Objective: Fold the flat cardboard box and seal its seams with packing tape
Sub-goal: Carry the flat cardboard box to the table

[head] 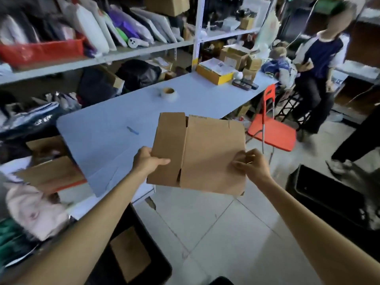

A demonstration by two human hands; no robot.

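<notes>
Left hand (149,161) clamps the left edge of the flat brown cardboard box (205,153), right hand (251,164) pinches its right edge, holding it aloft just past the near right edge of the pale blue tabletop (102,124). Squeezing both edges inward along the creases should open it squarely.

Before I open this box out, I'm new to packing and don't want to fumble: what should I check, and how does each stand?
1. Left hand grip on the flat cardboard box: ok, thumb over its left panel.
2. Right hand grip: ok, pinching the right edge.
3. Box undamaged: cannot tell.
4. Tape roll available: ok, on the table ahead.
5. Tape's loose end free: cannot tell.
</notes>
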